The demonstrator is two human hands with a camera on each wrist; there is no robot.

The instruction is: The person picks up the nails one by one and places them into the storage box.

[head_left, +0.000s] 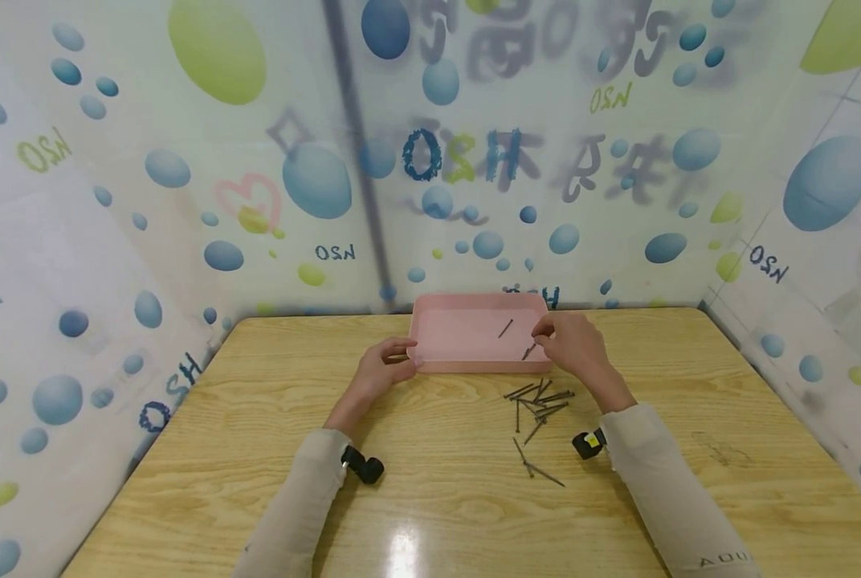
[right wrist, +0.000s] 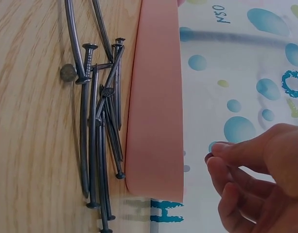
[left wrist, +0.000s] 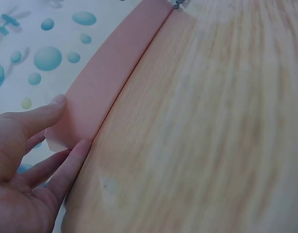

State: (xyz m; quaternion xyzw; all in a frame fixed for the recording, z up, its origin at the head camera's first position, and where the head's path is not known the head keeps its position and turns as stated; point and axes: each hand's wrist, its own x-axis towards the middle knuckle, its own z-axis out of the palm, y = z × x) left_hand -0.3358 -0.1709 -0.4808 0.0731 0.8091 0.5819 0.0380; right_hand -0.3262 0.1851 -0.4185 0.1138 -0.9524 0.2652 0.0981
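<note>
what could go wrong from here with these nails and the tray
The nail that the right hand seems to pinch might slip and drop. The loose nails lie crisscrossed before the pink tray, so picking one up may scatter others. If the left hand at the tray's end nudges it, the tray could bump that pile.

The shallow, rectangular pink tray (head_left: 459, 321) lies flat with its open side up and its long wall across the front, its left end held by the left hand (head_left: 377, 373); inside it, right of its middle, one thin nail (head_left: 506, 328) lies slanted, and over its right end a dark nail end (head_left: 529, 352) shows at the pinching fingertips of the right hand (head_left: 575, 343). Just in front of the tray's right half, grey metal nails (head_left: 552, 410) with flat round heads lie crossed in a loose heap, and farther from the tray a few separate nails (head_left: 544, 473) touch or overlap.
</note>
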